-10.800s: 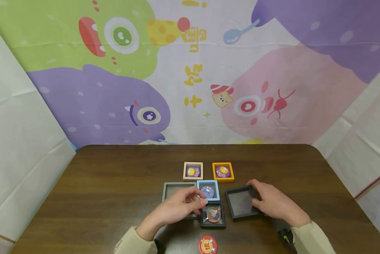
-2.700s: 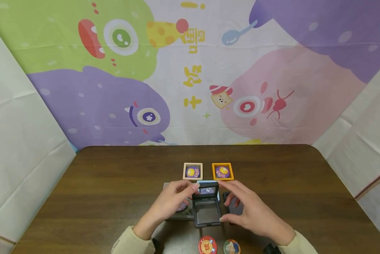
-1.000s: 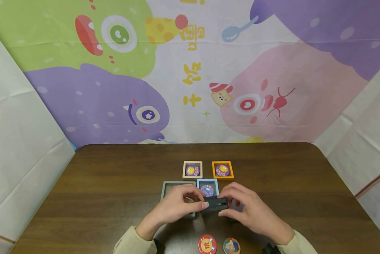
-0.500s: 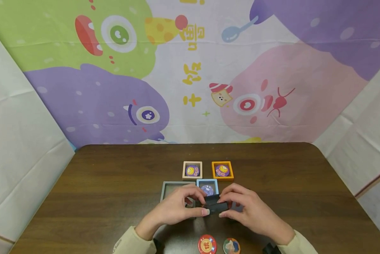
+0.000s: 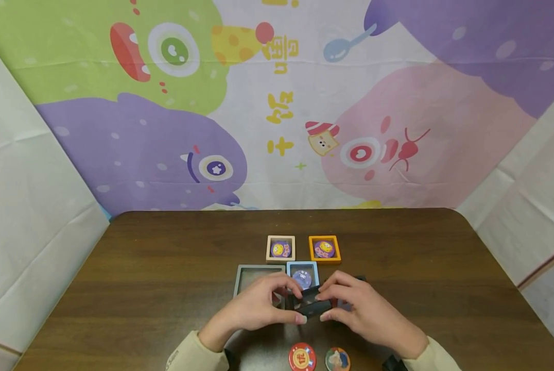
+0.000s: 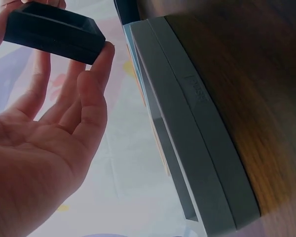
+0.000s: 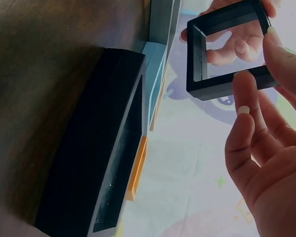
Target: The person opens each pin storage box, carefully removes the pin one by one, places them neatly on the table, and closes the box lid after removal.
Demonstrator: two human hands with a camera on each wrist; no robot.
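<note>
Both hands hold a small black display frame point(image 5: 317, 308) tilted above the table, and its see-through middle shows in the right wrist view. My left hand point(image 5: 258, 304) pinches one side, its thumb at the near edge. From the opposite side my right hand point(image 5: 371, 314) grips it between thumb and fingers. In front of the hands lie a round red badge point(image 5: 302, 357) and a round badge with a pictured figure point(image 5: 338, 359). A larger grey frame point(image 6: 187, 108) is beside the left hand, partly covered by it. Under the right hand, a larger black frame point(image 7: 89, 133) is mostly hidden in the head view.
Just beyond the hands, a light blue frame point(image 5: 302, 264) contains a purple badge. Farther back, a pale wood-coloured frame point(image 5: 269, 250) and an orange frame point(image 5: 339, 252) each contain a purple-and-yellow badge. A cartoon-printed cloth point(image 5: 281, 190) rises behind the dark wooden table point(image 5: 166, 247).
Earlier the small black frame lay on the table with a badge inside; later it was lifted and unfolded, the figure badge on the table. Now it is folded together and its tilt has shifted.
</note>
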